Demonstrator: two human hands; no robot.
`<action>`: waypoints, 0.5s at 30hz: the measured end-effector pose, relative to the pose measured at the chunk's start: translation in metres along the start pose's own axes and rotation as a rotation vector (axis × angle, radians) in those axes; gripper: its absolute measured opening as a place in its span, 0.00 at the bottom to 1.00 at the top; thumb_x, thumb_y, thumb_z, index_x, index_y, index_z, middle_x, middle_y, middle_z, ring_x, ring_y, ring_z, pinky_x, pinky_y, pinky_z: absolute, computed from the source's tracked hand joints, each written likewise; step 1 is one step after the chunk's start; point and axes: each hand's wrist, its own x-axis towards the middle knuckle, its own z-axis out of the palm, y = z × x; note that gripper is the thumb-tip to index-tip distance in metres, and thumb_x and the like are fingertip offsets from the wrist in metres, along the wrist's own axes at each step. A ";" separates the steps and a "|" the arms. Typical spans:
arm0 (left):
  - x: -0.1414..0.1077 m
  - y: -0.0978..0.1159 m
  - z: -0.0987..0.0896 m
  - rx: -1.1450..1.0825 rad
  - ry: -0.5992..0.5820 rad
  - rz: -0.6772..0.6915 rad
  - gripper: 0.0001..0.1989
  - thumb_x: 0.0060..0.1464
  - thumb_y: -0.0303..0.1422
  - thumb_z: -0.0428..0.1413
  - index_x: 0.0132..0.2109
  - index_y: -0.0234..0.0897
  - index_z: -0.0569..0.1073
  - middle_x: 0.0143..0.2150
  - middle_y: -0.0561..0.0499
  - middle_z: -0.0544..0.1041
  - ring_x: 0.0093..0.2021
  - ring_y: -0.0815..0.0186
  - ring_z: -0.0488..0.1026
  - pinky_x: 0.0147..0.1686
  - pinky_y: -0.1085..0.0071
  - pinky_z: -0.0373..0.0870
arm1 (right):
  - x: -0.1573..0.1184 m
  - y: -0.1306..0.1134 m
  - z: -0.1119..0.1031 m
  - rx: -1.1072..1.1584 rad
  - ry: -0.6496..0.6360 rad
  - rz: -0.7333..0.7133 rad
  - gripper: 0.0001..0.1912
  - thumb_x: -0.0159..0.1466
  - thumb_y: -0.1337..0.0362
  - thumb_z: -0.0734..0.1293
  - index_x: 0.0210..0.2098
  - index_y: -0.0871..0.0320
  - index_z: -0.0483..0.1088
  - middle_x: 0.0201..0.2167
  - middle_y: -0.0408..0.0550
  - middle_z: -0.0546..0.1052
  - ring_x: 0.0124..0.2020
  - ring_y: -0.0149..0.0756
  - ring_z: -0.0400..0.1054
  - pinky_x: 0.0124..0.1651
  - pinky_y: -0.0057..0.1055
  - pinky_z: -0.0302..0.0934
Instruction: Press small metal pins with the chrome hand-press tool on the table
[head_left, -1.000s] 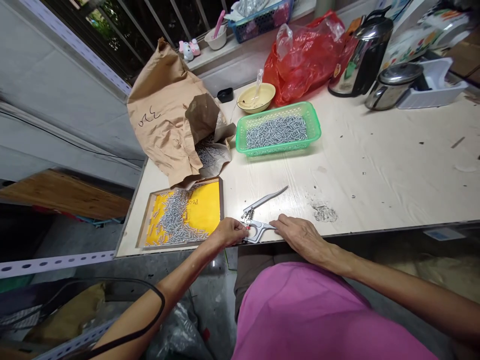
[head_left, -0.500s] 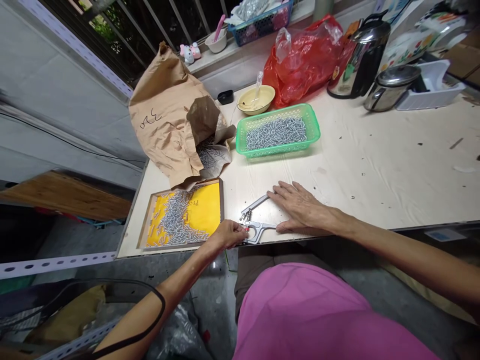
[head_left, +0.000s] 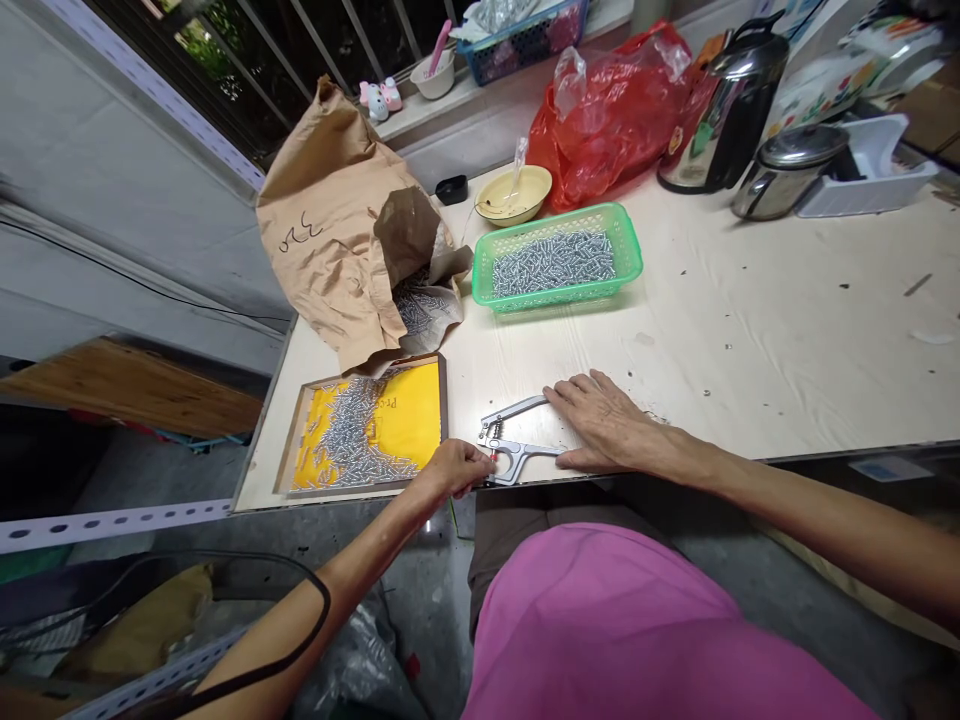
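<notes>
A silver hand-plier tool with a coil spring between its handles lies at the table's front edge. My right hand is around its handle ends, fingers over the upper handle and thumb by the lower one. At the tool's head, beside a small red part, my left hand is pinched closed; whatever is between its fingertips is hidden. Left of that hand is a shallow tray with a yellow bottom, holding a heap of small silver metal pins. A green basket behind the tool holds many similar pieces.
A brown paper bag lies open behind the tray with metal pieces at its mouth. Farther back are a cream bowl, a red plastic bag, a kettle and a lidded steel pot. The table's front edge runs beneath my forearms.
The tool's upper handle has swung down slightly toward the lower one, and my right hand has shifted a little right and down with it. My left hand stays at the tool's head.
</notes>
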 end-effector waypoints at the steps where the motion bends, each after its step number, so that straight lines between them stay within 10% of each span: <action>1: -0.001 0.000 0.000 0.014 0.004 0.000 0.18 0.45 0.46 0.56 0.22 0.36 0.66 0.12 0.59 0.59 0.13 0.75 0.54 0.17 0.75 0.50 | -0.001 -0.001 0.000 -0.006 0.002 0.003 0.40 0.53 0.46 0.68 0.57 0.64 0.59 0.51 0.61 0.69 0.50 0.53 0.60 0.56 0.53 0.50; 8: -0.017 0.001 0.007 0.269 0.260 0.102 0.19 0.54 0.43 0.52 0.22 0.35 0.68 0.17 0.54 0.66 0.20 0.70 0.63 0.23 0.74 0.56 | -0.005 -0.007 -0.002 0.019 0.005 -0.022 0.25 0.56 0.51 0.69 0.45 0.63 0.66 0.41 0.56 0.70 0.42 0.46 0.61 0.44 0.39 0.55; 11: -0.027 0.007 0.018 0.428 0.501 0.345 0.10 0.57 0.37 0.52 0.35 0.36 0.73 0.33 0.50 0.73 0.34 0.65 0.70 0.33 0.70 0.64 | -0.008 -0.009 -0.002 0.050 0.004 -0.033 0.19 0.58 0.55 0.69 0.43 0.62 0.67 0.39 0.54 0.70 0.40 0.43 0.61 0.41 0.36 0.55; 15: -0.020 0.026 0.036 0.633 0.511 0.689 0.13 0.56 0.33 0.55 0.48 0.36 0.69 0.48 0.44 0.72 0.49 0.57 0.68 0.45 0.61 0.68 | -0.008 -0.014 -0.002 0.043 0.004 -0.009 0.20 0.57 0.58 0.70 0.44 0.63 0.67 0.40 0.54 0.70 0.41 0.44 0.60 0.40 0.36 0.55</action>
